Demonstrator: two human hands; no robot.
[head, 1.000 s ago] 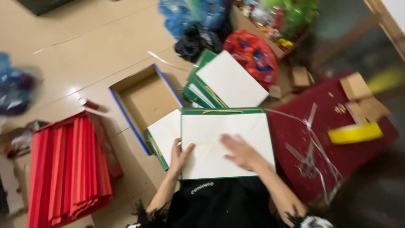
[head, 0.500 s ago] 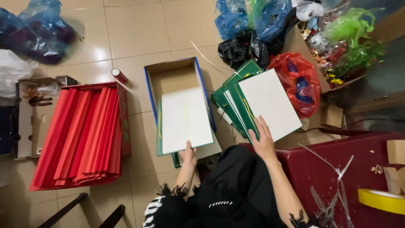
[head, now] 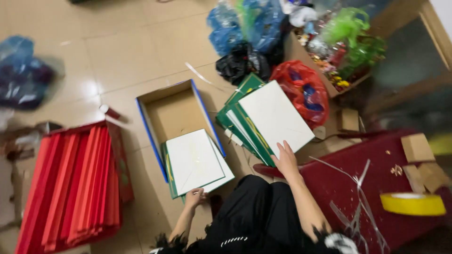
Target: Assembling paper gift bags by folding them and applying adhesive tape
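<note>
Head view: right hand [head: 285,162] flat on white card [head: 275,117]

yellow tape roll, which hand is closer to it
Right. The right hand rests on the stack of green-edged white boards, partway toward the yellow tape roll; the left hand grips the boards by the cardboard box, much farther off.
</note>
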